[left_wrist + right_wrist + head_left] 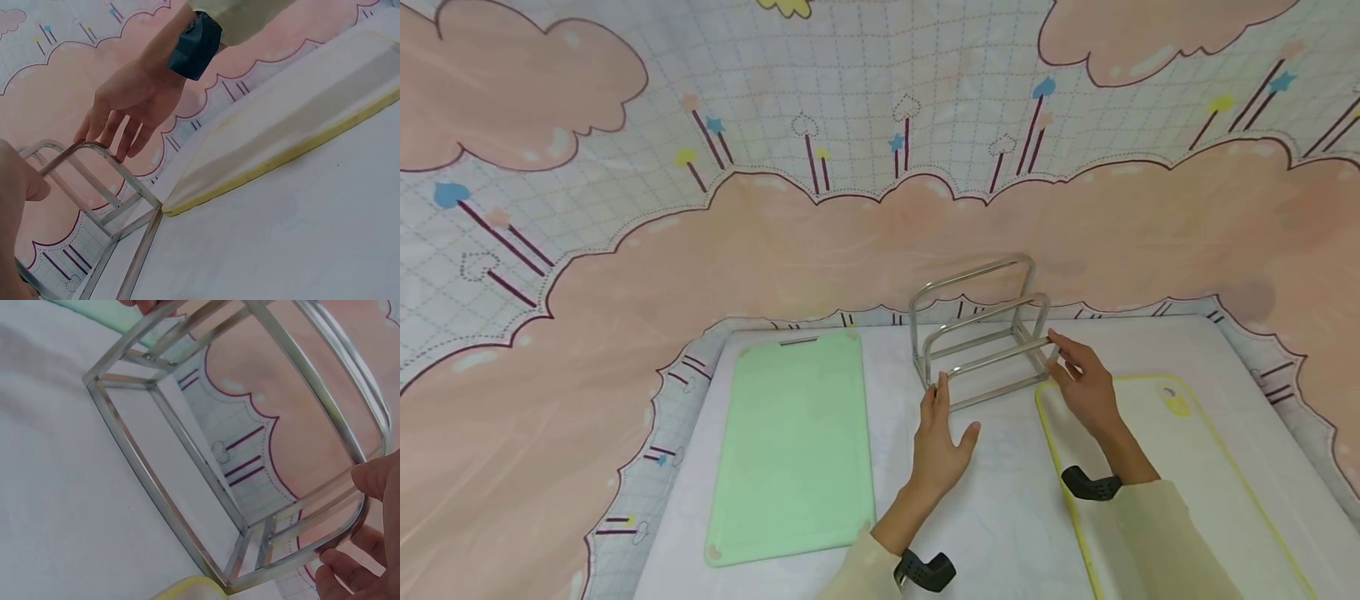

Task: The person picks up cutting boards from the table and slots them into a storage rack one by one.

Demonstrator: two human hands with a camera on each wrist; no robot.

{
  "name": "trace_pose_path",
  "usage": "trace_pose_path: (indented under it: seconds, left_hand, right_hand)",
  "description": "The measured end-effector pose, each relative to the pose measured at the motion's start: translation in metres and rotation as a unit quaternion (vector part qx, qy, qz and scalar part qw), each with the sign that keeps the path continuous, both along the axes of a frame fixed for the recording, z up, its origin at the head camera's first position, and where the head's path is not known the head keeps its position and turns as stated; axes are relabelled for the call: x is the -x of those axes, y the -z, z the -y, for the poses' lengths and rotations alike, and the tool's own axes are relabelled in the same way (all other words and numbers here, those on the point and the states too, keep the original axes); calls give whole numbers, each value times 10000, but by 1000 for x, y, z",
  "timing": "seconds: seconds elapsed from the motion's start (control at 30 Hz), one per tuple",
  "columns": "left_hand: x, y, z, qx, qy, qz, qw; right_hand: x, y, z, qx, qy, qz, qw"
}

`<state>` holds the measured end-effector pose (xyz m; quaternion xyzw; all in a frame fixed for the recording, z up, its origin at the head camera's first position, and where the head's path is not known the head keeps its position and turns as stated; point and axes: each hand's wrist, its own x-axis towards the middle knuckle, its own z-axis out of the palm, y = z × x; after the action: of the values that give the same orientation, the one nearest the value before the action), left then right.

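Note:
A silver metal rack (1000, 357) with several upright loops stands at the back of the white table. At its front left corner, my left hand (938, 450) touches the frame with nearly straight fingers, its thumb spread away. My right hand (1084, 387) holds the upper front right corner; in the right wrist view its thumb (375, 478) lies at the bar and its fingers bend around the outer side. The base of the rack (140, 256) meets the near corner of a white cutting board with a yellow rim (262, 164).
A light green cutting board (793, 450) lies flat to the left of the rack. The white cutting board (1157, 467) lies on the right, under my right forearm. Behind the table (985, 517) hangs a patterned cloth (850, 242) with clouds.

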<state>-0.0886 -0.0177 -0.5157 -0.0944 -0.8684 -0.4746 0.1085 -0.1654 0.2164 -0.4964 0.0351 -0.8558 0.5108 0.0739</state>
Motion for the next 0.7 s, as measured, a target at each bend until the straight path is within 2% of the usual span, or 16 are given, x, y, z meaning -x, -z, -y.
trace_pose_path:
  seconds: [0.17,0.47,0.7]
  left_hand:
    - [2,1,0,-21,-18,-20,10000]
    - [-1,-1,-2,-260,-39,289,9992]
    - [-2,-1,-7,-435,-194,368,9982]
  right_hand:
    - [1,0,2,-8,48,25,10000]
    - [0,1,3,-35,9,-52,10000]
    - [-1,2,5,-7,31,-63,10000]
